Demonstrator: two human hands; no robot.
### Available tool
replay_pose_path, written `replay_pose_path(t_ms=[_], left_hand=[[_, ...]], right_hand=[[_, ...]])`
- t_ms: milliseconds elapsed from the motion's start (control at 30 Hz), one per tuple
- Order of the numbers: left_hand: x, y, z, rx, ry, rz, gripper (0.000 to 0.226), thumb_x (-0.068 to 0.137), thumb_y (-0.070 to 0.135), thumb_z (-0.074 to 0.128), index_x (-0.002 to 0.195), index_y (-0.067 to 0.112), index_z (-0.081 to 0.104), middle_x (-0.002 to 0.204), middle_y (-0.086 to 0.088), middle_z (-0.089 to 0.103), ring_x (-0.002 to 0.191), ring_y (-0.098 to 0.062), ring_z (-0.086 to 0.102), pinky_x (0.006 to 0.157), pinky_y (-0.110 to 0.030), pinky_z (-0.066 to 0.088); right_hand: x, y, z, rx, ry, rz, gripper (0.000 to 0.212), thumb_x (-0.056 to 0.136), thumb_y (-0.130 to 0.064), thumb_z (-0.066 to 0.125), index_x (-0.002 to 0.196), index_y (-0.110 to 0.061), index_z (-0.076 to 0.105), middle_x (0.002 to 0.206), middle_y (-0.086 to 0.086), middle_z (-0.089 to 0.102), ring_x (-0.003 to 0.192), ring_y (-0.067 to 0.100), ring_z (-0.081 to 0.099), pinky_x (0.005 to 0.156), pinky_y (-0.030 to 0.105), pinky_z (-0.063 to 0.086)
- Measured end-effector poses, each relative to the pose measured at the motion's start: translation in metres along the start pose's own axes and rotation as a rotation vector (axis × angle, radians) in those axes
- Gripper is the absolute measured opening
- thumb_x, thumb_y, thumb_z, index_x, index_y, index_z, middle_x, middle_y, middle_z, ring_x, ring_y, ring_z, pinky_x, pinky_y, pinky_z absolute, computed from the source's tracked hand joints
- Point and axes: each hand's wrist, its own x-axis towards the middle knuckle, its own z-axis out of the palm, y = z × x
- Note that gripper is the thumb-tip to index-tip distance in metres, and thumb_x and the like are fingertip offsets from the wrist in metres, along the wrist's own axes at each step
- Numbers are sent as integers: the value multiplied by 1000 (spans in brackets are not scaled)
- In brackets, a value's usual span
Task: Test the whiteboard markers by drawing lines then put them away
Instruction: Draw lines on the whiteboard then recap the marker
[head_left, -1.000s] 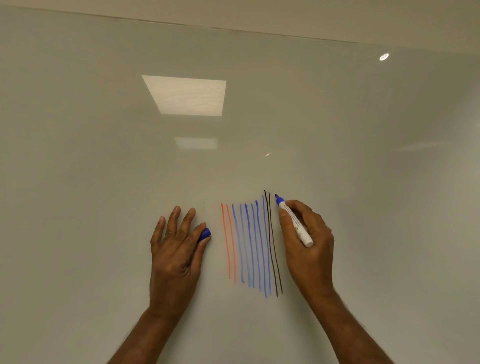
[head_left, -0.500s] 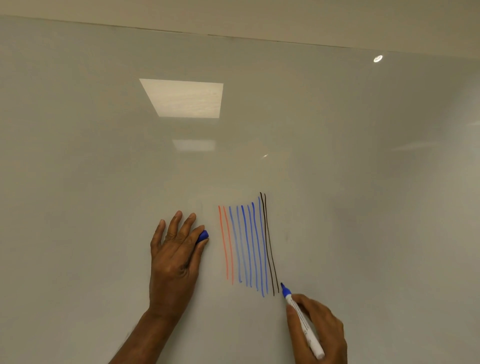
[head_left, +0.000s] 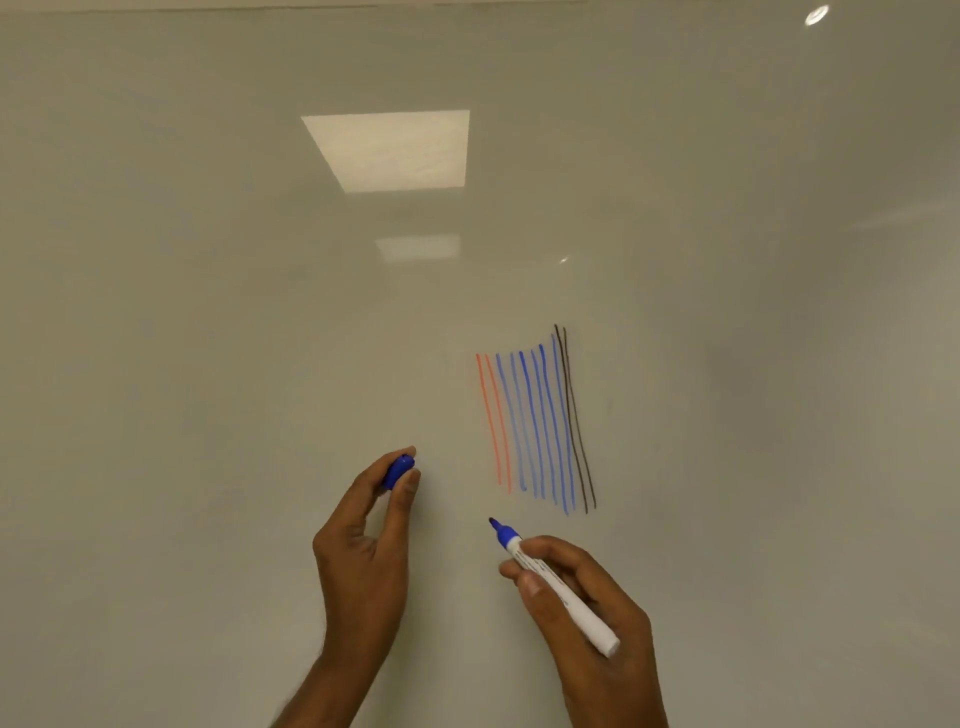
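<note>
Lifted off the whiteboard (head_left: 208, 364), the left grip (head_left: 363, 561) now holds the blue cap (head_left: 399, 470) up. The right grip (head_left: 597, 639) has dropped below the drawn lines (head_left: 532, 426). Recapping looks next: align cap and tip, then push straight until seated. The left grip is narrowed to a pinch on the cap. The right is wrapped around the blue marker (head_left: 550, 582), tip pointing toward the left grip.

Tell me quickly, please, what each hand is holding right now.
Left hand: pinches the blue cap between thumb and fingertips.
Right hand: grips the uncapped blue marker.
</note>
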Motion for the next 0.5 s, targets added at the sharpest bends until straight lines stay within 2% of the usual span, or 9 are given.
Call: replay_pose_path(t_ms=[33, 100, 133, 200, 267, 367, 433, 500], left_hand=[[-4, 4, -5, -24, 4, -47, 27, 92, 32, 63, 118, 27, 71, 112, 16, 76, 112, 1, 66, 97, -13, 49], [-10, 8, -16, -80, 0, -152, 24, 96, 38, 55, 112, 26, 69, 105, 11, 78, 104, -8, 72, 95, -26, 52], [-12, 9, -22, -120, -3, -216, 24, 100, 37, 52, 111, 23, 67, 104, 5, 79, 101, -14, 74, 94, -32, 53], [-16, 11, -32, -253, -11, -341, 22, 106, 27, 47, 110, 13, 64, 101, -9, 79, 100, -27, 75, 93, -41, 53], [-19, 14, -42, -391, -27, -437, 21, 108, 20, 44, 110, 7, 61, 101, -20, 77, 102, -35, 74, 93, -45, 53], [-25, 17, -56, -536, -29, -542, 27, 108, 19, 42, 123, 5, 59, 105, -28, 74, 105, -40, 72, 93, -48, 55], [-29, 18, -64, -593, -39, -590, 30, 109, 20, 40, 128, 7, 60, 107, -29, 73, 107, -40, 72, 91, -48, 57], [-34, 19, -69, -628, -52, -625, 32, 109, 20, 40, 129, 9, 62, 107, -30, 73, 107, -41, 71, 88, -48, 61]], right_hand=[[-2, 0, 6, 22, -35, 14, 18, 85, -39, 76, 98, -29, 76, 100, 3, 77, 99, 18, 72, 81, 20, 54], [-6, 1, 18, 8, -87, 34, 53, 75, -66, 69, 109, -25, 72, 104, -4, 76, 104, 16, 70, 84, 22, 55], [-8, 1, 24, -4, -106, 46, 64, 73, -74, 63, 112, -25, 70, 106, -6, 76, 105, 15, 69, 86, 23, 55], [-13, 0, 35, -14, -148, 62, 63, 74, -79, 57, 114, -32, 70, 109, -10, 74, 108, 14, 68, 87, 25, 55], [-18, -3, 45, -13, -172, 63, 49, 80, -72, 57, 113, -38, 70, 111, -12, 73, 108, 11, 67, 87, 23, 55], [-28, -7, 59, -1, -206, 71, 29, 91, -49, 57, 113, -37, 71, 112, -15, 73, 109, 8, 67, 87, 18, 52], [-33, -7, 65, 28, -221, 88, 26, 92, -39, 58, 114, -35, 72, 113, -17, 72, 110, 7, 66, 89, 17, 52], [-37, -7, 72, 29, -231, 98, 24, 92, -37, 59, 112, -39, 72, 112, -19, 72, 110, 5, 66, 89, 15, 51]])
